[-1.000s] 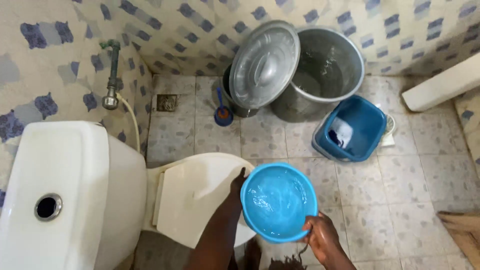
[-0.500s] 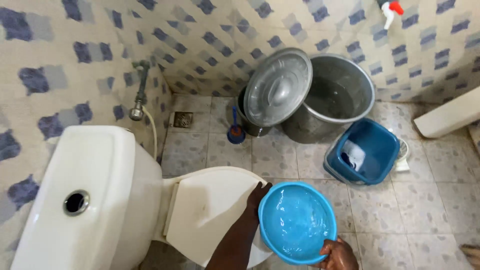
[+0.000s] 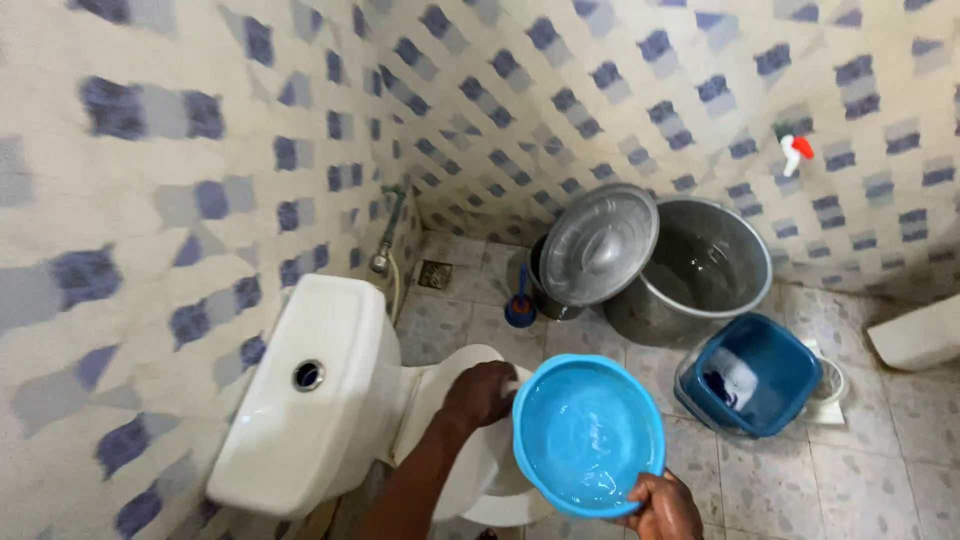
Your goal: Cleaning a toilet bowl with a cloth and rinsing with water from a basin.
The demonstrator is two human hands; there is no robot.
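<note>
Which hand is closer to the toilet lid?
Left. The left hand grips the edge of the white toilet lid, while the right hand is off to the side, holding the rim of the blue bowl of water.

No packages, labels, signs or screens visible.

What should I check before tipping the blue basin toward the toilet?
1. Grip on blue basin: right hand holds its near rim; ok.
2. Water in basin: it holds water, roughly level; ok.
3. Toilet lid: left hand grips its edge; fully raised or not, cannot tell.
4. Bowl under the basin: hidden behind basin and arm; cannot tell.
5. Space at the side: blue bucket and metal pot stand apart from the basin; ok.
</note>
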